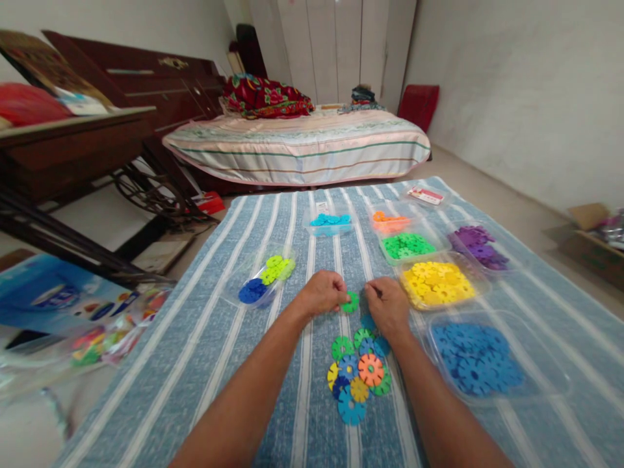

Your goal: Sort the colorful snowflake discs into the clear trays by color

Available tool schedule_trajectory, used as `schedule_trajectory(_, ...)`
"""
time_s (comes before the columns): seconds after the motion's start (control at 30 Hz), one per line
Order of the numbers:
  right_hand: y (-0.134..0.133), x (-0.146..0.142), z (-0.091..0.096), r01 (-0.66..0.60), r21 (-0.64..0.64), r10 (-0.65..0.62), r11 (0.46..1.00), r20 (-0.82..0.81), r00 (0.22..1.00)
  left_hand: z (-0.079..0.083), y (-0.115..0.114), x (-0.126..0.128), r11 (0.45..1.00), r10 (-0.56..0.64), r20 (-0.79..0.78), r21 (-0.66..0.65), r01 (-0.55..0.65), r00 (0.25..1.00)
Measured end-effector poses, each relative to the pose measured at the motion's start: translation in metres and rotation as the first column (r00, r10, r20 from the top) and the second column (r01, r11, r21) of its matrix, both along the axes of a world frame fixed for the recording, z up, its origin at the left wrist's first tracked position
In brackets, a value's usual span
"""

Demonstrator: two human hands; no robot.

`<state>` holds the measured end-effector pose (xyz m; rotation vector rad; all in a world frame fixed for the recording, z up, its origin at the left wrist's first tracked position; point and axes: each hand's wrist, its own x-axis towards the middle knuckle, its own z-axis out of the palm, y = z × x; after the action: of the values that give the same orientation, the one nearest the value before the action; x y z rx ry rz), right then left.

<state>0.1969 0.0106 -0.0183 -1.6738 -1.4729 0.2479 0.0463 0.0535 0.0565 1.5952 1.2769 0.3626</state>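
You couldn't tell whether your right hand (390, 307), right of centre, held anything; the right edge cropped a cardboard box (600, 255).

Left hand (324, 292): 1 green notched disc (353, 301). Nearer than both hands: 1 orange disc (378, 373), 2 yellow discs (332, 375), 3 green discs (383, 385). Disc tubs: 1 (248, 265) leftward, 1 (312, 230) beyond, 5 (541, 367) beyond or right of the right hand (391, 305).

On my feed, the left forearm (248, 383) and the right forearm (433, 396), both bare, extend forward from the lower edge, converging. I read the left hand (322, 294) as pinched, thumb against fingertips. The right hand (390, 307), fingers curled inward, sits near it, not touching it.
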Motion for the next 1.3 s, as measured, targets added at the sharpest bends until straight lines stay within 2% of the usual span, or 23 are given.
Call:
schedule_trajectory(0.1, 0.000, 0.000, -0.002, -0.002, 0.003, 0.002, 1.000, -0.017, 1.000, 0.021, 0.017, 0.035, 0.983, 0.162, 0.164, 0.059, -0.174, 0.973)
schedule_trajectory(0.17, 0.000, 0.000, -0.002, -0.005, 0.002, 0.005, 1.000, -0.025, 1.000, 0.035, 0.025, 0.061, 0.962, 0.248, 0.332, 0.026, -0.272, 0.910)
schedule_trajectory(0.27, 0.000, 0.000, -0.001, -0.003, 0.002, 0.003, 1.000, -0.030, 1.000, 0.049, 0.032, 0.084, 0.950, 0.278, 0.363, 0.036, -0.311, 0.889)
schedule_trajectory(0.33, 0.000, 0.000, 0.000, -0.004, 0.005, 0.004, 1.000, -0.035, 0.999, 0.049, 0.032, 0.082, 0.962, 0.210, 0.270, 0.114, -0.248, 0.940)
schedule_trajectory(0.43, 0.000, 0.000, -0.001, 0.004, 0.004, -0.004, 1.000, -0.035, 0.999, 0.038, 0.023, 0.059, 0.975, -0.018, 0.010, 0.222, 0.016, 1.000)
schedule_trajectory(0.53, 0.000, 0.000, -0.002, 0.011, -0.005, -0.011, 1.000, -0.012, 1.000, 0.025, 0.004, 0.031, 0.931, -0.201, -0.279, 0.242, 0.272, 0.939)
schedule_trajectory(0.63, 0.001, 0.001, -0.003, 0.001, -0.002, -0.001, 1.000, 0.006, 1.000, 0.014, -0.019, 0.015, 0.891, -0.254, -0.444, 0.237, 0.386, 0.859)
schedule_trajectory(0.73, 0.001, 0.001, -0.004, 0.004, 0.000, -0.004, 1.000, 0.024, 1.000, 0.008, -0.037, 0.011, 0.878, -0.281, -0.516, 0.202, 0.434, 0.809)
schedule_trajectory(0.83, 0.001, 0.002, -0.004, 0.000, 0.000, 0.000, 1.000, 0.026, 1.000, 0.003, -0.046, 0.011, 0.882, -0.284, -0.549, 0.173, 0.439, 0.786)
schedule_trajectory(1.13, 0.000, 0.002, -0.003, -0.007, -0.004, 0.007, 1.000, 0.018, 1.000, -0.007, -0.050, 0.011, 0.852, -0.268, -0.583, 0.228, 0.471, 0.767)
schedule_trajectory(1.3, 0.000, 0.002, -0.003, -0.010, -0.009, 0.011, 1.000, 0.028, 1.000, -0.005, -0.055, 0.011, 0.857, -0.261, -0.570, 0.235, 0.459, 0.779)
